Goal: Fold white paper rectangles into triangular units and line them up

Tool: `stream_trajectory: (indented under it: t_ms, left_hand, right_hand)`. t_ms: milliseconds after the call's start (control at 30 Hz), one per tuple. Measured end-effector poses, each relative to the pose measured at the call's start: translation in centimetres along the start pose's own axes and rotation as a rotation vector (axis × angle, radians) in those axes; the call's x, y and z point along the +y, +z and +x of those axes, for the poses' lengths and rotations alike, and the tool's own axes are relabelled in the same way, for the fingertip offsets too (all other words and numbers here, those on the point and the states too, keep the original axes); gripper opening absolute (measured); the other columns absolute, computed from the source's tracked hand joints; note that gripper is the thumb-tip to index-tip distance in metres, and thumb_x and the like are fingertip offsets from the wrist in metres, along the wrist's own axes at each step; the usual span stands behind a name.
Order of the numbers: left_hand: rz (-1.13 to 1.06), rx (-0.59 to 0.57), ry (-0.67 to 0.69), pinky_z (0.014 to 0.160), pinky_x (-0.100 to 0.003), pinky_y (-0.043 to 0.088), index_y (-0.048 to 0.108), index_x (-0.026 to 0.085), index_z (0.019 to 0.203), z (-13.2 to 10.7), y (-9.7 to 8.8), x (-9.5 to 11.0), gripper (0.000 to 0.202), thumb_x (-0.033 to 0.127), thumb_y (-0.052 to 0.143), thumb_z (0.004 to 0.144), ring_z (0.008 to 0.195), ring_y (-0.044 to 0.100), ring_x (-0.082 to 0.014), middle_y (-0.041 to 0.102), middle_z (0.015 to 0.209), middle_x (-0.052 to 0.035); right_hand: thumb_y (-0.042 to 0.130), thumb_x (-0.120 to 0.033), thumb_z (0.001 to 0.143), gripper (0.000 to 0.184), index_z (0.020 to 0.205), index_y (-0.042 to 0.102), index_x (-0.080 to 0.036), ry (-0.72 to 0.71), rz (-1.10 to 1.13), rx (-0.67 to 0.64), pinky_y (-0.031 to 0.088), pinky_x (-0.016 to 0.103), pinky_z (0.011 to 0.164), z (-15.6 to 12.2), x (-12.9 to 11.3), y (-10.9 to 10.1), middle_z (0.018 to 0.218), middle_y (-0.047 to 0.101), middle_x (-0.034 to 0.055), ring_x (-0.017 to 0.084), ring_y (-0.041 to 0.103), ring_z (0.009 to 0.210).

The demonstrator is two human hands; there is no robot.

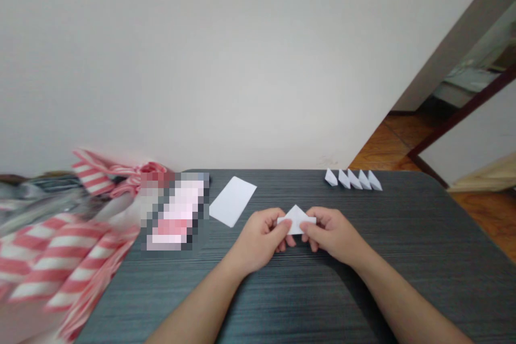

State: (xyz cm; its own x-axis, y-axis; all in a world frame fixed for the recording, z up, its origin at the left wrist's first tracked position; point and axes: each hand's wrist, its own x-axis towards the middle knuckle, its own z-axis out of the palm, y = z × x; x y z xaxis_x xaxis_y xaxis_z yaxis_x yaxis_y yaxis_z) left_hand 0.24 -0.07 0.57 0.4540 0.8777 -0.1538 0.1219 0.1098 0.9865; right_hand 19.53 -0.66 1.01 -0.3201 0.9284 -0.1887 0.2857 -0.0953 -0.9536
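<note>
Folded paper [296,217] points forward, its long axis crosswise.

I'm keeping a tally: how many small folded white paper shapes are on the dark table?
5, in a row beyond the right hand: a leftmost folded paper shape, then four bunched shapes to its right.

I see a dark slate bench [282,301], finely streaked; the folded paper [296,217] is plain white, as are the sheet [233,201] near the far edge and 5 folded pieces [354,179] toward the far right corner. Past the left edge, the cloth [76,250] is striped pinkish red and white.
</note>
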Motion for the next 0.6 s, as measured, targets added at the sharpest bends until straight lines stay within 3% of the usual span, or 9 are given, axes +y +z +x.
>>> stream_trajectory:
  t_ms: [600]
  left_hand:
    - [-0.155,0.058,-0.026,0.047,-0.019,0.042,0.057,0.014,0.076,0.4,-0.1,-0.7,0.029,0.040,0.057,0.089,0.046,0.053,-0.0083,0.069,0.064,-0.0036]
  right_hand:
    - [0.058,-0.037,0.088,0.031,0.064,0.055,-0.017,0.030,0.109,0.060,0.027,0.018,0.039,0.2,1.1,-0.5,0.044,0.053,-0.0060,0.006,0.042,0.035]
